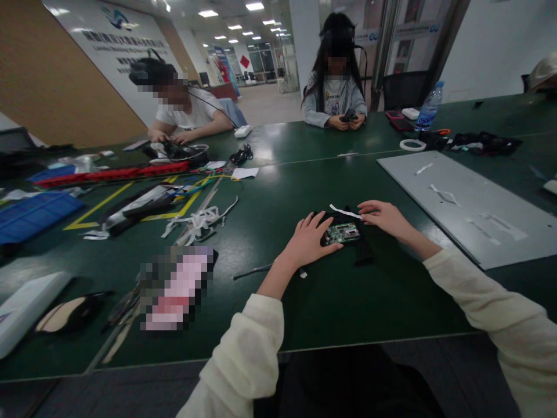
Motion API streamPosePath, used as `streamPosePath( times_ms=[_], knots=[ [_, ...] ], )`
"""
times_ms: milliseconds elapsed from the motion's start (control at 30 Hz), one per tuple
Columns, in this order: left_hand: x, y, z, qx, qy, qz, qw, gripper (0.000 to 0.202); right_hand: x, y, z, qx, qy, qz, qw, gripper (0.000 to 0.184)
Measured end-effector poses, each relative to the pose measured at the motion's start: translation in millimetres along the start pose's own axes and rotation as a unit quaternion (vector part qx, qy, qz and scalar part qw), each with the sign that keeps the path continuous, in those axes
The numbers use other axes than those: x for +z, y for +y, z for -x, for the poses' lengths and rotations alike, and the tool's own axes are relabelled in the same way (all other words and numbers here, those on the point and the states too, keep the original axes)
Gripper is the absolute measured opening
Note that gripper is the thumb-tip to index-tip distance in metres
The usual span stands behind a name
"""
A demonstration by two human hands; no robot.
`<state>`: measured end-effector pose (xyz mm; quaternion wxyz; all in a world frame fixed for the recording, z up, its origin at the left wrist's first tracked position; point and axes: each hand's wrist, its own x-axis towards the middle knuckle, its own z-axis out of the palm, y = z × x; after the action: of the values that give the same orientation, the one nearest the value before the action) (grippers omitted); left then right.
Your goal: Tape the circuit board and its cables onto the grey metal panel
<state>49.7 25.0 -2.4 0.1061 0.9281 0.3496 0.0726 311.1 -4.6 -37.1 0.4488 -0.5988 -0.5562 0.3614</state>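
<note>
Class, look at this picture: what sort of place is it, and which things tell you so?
Probably an office used for hands-on electronics work: a circuit board lies on a shared green table, a logo sign hangs behind, and ceiling lights run in rows.

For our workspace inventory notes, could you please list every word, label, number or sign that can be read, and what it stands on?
"THE", apparently: shirt across the table; the rest is too small.
Bottle: blue lettering, too blurred to quote.
Wall sign: characters, too blurred.
Glass panels: lettering, too small.
Circuit board: no text legible.
</note>
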Motion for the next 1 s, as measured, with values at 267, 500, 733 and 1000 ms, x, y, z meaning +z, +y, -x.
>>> streamPosePath(
  times_ms=[267, 500, 733, 1000],
  knots=[
    [-0.6, -0.3, 0.3, 0.001, 0.005, -0.001, 1.0, 0.078, -3.3, -6.4, 2.6, -0.069, 0.042, 0.107, 0.991, 0.023],
    [-2.4, 1.5, 0.5, 0.0, -0.001, -0.015, 1.0, 0.08, 1.5, -16.0, 3.3, -0.133, 0.09, 0.058, 0.985, 0.016],
    [-2.7, 2.1, 0.2, 0.001, -0.005, -0.022, 1.0, 0.081, 3.9, -18.5, 3.9, -0.147, 0.122, 0.01, 0.981, 0.014],
    [-2.2, 2.0, 0.0, -0.001, -0.008, -0.025, 1.0, 0.081, 9.3, -31.6, 9.4, -0.125, 0.128, -0.096, 0.979, 0.02]
  ],
)
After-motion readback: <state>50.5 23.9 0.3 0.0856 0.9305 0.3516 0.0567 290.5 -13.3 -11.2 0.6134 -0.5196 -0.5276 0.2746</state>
